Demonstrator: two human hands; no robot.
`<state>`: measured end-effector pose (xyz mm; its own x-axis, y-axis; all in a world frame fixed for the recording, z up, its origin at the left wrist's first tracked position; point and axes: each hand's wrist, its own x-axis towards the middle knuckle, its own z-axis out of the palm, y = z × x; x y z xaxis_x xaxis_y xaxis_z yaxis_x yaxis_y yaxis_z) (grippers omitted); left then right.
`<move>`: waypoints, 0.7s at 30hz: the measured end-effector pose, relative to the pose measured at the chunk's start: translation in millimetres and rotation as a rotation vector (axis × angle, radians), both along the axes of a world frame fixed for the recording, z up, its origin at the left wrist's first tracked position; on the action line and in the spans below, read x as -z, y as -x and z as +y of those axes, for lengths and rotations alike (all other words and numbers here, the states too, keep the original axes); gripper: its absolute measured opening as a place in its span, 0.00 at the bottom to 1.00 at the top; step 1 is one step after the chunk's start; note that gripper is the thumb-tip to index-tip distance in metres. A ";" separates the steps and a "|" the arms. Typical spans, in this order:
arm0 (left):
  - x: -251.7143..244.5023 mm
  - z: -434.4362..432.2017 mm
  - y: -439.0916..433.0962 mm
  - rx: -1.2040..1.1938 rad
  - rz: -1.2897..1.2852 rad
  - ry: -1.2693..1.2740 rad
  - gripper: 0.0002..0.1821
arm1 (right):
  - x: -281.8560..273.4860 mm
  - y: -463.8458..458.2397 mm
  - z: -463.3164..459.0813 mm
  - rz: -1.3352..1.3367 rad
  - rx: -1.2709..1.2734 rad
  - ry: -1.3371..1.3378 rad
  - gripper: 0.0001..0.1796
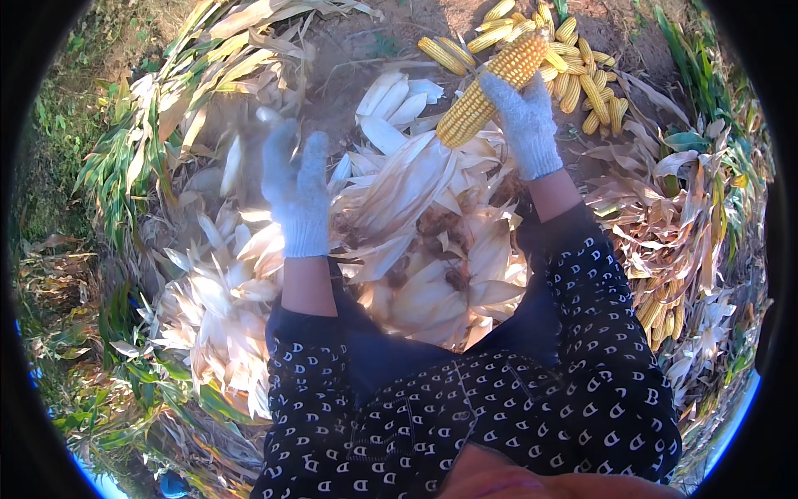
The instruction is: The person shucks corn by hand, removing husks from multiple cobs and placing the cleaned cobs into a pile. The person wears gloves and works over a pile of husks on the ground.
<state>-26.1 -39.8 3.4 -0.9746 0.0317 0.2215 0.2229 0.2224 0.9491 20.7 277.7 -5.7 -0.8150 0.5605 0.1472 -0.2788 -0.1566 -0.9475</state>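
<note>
My right hand, in a light grey knitted glove, grips a large husked ear of corn with bare yellow kernels, tilted up to the right. My left hand, gloved alike, is held up at the left with fingers and thumb apart and nothing in it. Below and between my hands lies a heap of dry, pale corn husks. Loose white husk leaves lie just beyond the heap. Past my right hand, a pile of husked yellow ears rests on the soil, partly hidden by the held ear.
Cut corn stalks with long leaves lie at the left. Dry leaves and stalks cover the right side, with a second group of husked ears lower down. More pale husks spread beside my left forearm. Bare soil shows ahead.
</note>
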 end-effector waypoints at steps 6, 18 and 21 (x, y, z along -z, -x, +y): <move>12.6 62.7 -34.7 0.548 0.005 0.328 0.53 | -14.8 -16.7 -45.0 -0.038 -0.274 -0.011 0.32; 4.9 84.3 -57.7 0.728 -0.566 -0.091 0.24 | -47.4 -15.2 -35.6 0.010 -0.363 0.084 0.36; 9.3 84.8 -59.4 0.652 -0.427 0.021 0.26 | -51.6 -14.4 -36.9 -0.076 -0.391 -0.073 0.41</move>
